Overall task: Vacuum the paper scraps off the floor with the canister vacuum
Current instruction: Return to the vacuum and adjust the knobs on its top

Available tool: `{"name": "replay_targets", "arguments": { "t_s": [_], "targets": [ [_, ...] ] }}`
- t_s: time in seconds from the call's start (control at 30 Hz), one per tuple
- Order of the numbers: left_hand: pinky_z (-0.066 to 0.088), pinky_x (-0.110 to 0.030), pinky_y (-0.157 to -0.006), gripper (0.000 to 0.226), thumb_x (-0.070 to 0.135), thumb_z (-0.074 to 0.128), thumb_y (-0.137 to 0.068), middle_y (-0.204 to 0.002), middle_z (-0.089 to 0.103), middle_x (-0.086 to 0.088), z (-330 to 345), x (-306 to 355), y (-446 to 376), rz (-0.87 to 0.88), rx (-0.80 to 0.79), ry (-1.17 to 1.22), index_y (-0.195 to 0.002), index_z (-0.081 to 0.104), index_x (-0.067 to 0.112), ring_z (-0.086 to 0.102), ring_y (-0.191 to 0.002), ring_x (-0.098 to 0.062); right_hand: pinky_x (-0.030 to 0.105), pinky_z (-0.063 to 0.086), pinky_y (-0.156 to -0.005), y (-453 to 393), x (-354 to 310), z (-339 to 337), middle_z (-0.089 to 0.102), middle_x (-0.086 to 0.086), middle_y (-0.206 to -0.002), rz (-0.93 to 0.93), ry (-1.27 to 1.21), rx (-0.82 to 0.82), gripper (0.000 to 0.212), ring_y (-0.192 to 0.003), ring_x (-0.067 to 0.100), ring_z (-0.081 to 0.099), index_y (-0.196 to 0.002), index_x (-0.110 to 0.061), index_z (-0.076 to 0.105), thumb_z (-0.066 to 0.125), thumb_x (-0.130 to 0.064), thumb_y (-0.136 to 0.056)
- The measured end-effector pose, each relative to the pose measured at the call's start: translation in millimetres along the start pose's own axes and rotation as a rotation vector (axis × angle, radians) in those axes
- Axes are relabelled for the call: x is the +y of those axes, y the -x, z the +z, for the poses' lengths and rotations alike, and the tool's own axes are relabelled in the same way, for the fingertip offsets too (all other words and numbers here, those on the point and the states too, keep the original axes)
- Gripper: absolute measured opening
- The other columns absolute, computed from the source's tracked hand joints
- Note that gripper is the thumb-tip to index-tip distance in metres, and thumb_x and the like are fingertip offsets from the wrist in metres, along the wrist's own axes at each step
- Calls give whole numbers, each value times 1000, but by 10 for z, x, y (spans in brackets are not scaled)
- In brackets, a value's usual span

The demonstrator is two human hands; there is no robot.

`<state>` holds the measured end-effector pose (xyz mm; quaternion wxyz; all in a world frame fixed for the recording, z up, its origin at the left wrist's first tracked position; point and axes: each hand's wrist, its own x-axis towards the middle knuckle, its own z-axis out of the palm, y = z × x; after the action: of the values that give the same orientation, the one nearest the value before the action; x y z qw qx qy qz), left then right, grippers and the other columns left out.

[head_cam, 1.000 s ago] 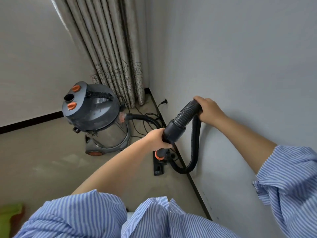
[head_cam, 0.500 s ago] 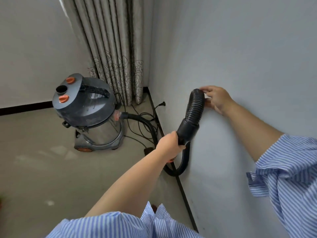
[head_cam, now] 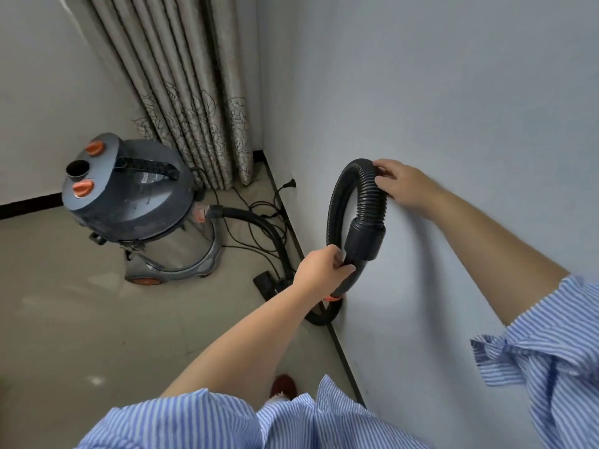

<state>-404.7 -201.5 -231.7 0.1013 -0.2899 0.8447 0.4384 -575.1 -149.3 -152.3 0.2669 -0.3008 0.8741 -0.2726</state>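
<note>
Your left hand [head_cam: 319,270] is bare, no glove, no ring, and so is the forearm behind it up to a blue-and-white striped sleeve [head_cam: 181,416] bunched near the elbow. Your right hand [head_cam: 405,186] is bare too, its matching striped sleeve [head_cam: 544,345] pushed well back, the loose cuff hanging open with a slit.

Legible text: none; canister vacuum [head_cam: 136,209], centre left of the frame, shows no readable brand, label or number on its grey lid; floor nozzle [head_cam: 266,284], lower centre, carries a faint pale mark, too small to read.
</note>
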Motion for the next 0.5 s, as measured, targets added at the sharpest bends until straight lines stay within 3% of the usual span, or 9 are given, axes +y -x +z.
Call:
{"name": "replay_targets", "arguments": {
  "t_s": [0.23, 0.43, 0.5],
  "targets": [
    [47, -30, -89, 32, 22, 55, -92, -119, 63, -5, -62, -152, 88, 20, -75, -102, -122, 56, 9, 58, -109, -22, 24, 32, -97, 281, 19, 115, 44, 9, -141, -19, 74, 32, 48, -126, 22, 44, -143, -10, 31, 43, -17, -97],
    [47, -28, -86, 31, 19, 54, -92, -118, 62, -6, -68, -233, 64, 16, -146, -166, -121, 57, 9, 58, -107, -22, 34, 39, -96, 463, -13, 93, 49, 12, -133, -10, 158, 21, 48, -117, 28, 50, -140, -8, 34, 46, -21, -95],
    [47, -30, -85, 30, 18, 49, -93, -119, 61, -7, -139, -276, 53, 1, -113, -238, -121, 55, 10, 57, -107, -24, 34, 36, -100, 502, -55, 103, 48, 13, -134, -35, 245, 31, 45, -121, 28, 47, -137, -5, 37, 46, -20, -95]
  ]
}}
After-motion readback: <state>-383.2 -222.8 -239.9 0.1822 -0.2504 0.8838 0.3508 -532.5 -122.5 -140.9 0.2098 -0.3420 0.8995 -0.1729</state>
